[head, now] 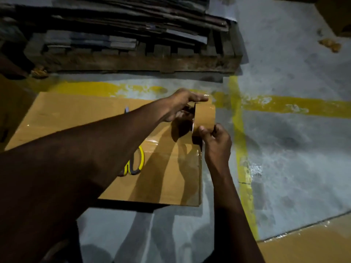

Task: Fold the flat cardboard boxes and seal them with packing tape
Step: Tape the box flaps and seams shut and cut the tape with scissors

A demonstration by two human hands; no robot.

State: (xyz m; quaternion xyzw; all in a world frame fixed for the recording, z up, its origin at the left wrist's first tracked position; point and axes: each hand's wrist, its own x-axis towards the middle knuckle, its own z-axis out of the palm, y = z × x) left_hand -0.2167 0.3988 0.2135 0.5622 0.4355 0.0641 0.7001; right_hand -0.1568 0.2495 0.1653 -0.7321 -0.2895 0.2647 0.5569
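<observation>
A brown cardboard box (76, 111) stands on the floor with its closed top facing me. A shiny strip of clear packing tape (171, 160) runs along the top near its right edge. My left hand (180, 105) grips a roll of brown packing tape (205, 116) at the box's far right corner, fingers stretched over the roll. My right hand (216, 141) pinches the tape's loose end just below the roll, at the box's right edge. Yellow-handled scissors (136, 160) lie on the box top, partly hidden under my left forearm.
A wooden pallet (133, 61) stacked with flat cardboard sheets (133, 18) stands just behind the box. Another taped cardboard box (313, 243) sits at the lower right. Yellow lines (241, 149) cross the grey concrete floor. A further box corner (334, 14) shows at the top right.
</observation>
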